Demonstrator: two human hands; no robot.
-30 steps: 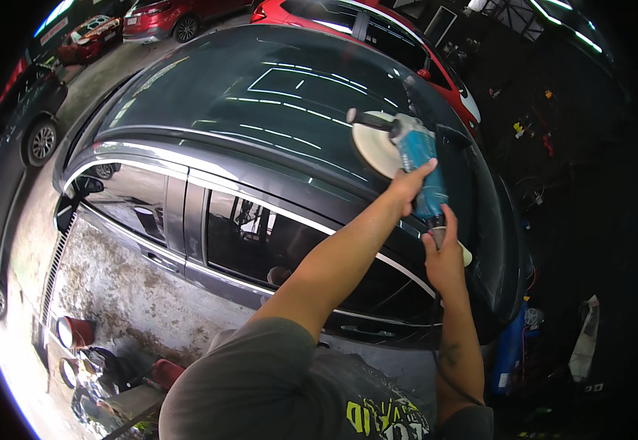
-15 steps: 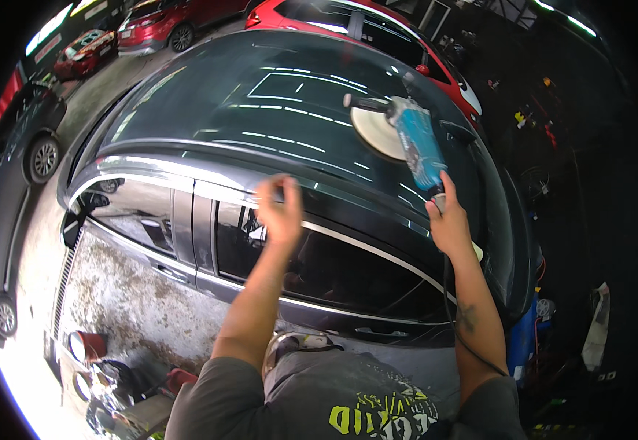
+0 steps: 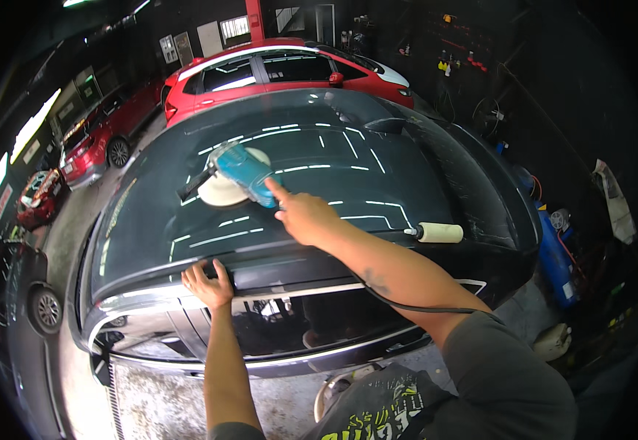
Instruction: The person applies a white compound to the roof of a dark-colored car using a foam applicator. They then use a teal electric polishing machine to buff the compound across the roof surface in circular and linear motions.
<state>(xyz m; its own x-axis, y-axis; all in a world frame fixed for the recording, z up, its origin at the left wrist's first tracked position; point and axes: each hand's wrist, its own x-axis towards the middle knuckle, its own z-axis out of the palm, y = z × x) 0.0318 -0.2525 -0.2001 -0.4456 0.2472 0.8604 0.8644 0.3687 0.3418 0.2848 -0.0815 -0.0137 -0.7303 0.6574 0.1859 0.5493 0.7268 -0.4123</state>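
Observation:
A teal car polisher [image 3: 242, 170] with a round cream pad [image 3: 220, 192] stands on the dark, glossy car roof [image 3: 311, 189], left of its middle. My right hand [image 3: 308, 218] is closed around the rear end of the polisher, one finger stretched along its body. The polisher's black side handle [image 3: 196, 183] points left, with no hand on it. On the near roof edge rests my left hand [image 3: 210, 286], fingers and thumb apart, holding nothing. A black cord [image 3: 392, 302] runs past my right forearm. Whether the pad is spinning, I cannot tell.
A cream bottle [image 3: 440, 232] with a nozzle lies on the right part of the roof. Behind the car stands a red car [image 3: 223, 82]; a dark car [image 3: 22, 315] is parked at the left. Blue equipment [image 3: 557, 257] stands on the right.
My right hand has carried the polisher from the right of the roof to the left. The left hand, raised before, now touches the roof edge. The view has shifted as well.

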